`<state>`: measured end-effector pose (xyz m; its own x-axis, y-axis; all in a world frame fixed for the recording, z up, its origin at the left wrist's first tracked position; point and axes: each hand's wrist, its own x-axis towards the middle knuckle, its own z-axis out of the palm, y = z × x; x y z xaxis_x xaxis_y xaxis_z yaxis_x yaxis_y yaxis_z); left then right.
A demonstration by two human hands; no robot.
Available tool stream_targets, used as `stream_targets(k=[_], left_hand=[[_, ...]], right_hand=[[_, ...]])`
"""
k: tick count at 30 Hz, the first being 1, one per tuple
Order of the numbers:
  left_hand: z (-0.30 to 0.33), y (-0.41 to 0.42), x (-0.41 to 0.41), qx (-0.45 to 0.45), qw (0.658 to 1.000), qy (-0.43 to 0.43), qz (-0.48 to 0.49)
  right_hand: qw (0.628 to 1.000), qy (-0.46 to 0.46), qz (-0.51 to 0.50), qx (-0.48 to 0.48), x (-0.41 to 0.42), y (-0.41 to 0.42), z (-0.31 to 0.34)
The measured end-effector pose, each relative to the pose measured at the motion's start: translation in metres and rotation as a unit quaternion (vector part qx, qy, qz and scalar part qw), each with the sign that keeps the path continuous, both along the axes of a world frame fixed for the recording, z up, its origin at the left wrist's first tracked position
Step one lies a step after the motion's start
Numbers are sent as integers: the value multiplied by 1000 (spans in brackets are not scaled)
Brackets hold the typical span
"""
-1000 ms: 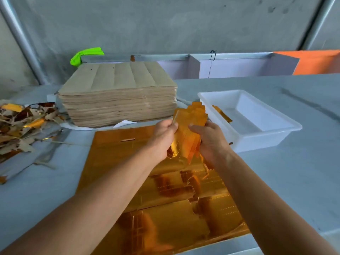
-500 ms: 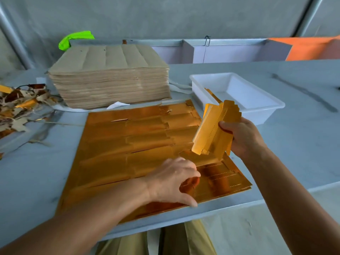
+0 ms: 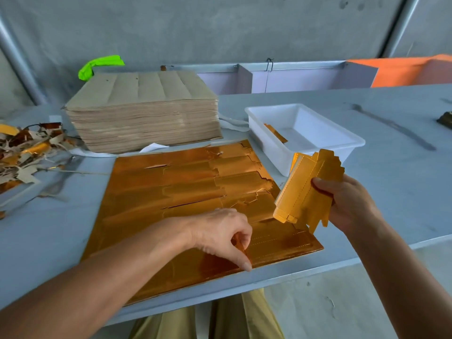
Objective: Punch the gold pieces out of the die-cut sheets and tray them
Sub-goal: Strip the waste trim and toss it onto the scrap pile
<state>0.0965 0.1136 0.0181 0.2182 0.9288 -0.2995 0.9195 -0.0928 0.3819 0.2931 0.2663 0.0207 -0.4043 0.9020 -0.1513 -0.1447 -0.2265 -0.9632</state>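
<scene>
Gold, mirror-like die-cut sheets lie flat in a low pile on the grey table, near its front edge. The left hand rests on the near part of the top sheet; its fingers are curled and the thumb and forefinger pinch a small raised bit of the gold foil there. The right hand is lifted above the table, at the right side of the sheets, and it grips a bundle of punched-out gold pieces, fanned and tilted, with the matt yellow backs showing. Behind this bundle stands a white rectangular plastic tray, just beside the far right corner of the sheets; one gold piece leans against its left inner wall. A tall stack of brown card sheets is behind the gold ones. At the left edge lies a heap of gold and brown offcuts.
</scene>
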Motion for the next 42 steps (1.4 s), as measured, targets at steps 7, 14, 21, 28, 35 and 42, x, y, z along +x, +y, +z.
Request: stream_targets(k=[7, 14, 21, 28, 35, 42], left_hand=[[15, 0, -9, -44, 990, -128, 31], [29, -4, -26, 3, 987, -146, 67], [50, -13, -48, 89, 965, -216, 120], [56, -13, -57, 100, 952, -255, 136], [34, -20, -31, 12, 979, -192, 59], [32, -15, -23, -31, 988, -148, 10]], right_hand=[[999, 34, -4, -24, 8, -4, 3], [997, 51, 31, -42, 17, -13, 2], [987, 56, 149, -20, 19, -42, 14], [983, -23, 181, 4, -11, -58, 18], [994, -17, 106, 1, -8, -38, 24], [996, -40, 79, 16, -18, -23, 26]])
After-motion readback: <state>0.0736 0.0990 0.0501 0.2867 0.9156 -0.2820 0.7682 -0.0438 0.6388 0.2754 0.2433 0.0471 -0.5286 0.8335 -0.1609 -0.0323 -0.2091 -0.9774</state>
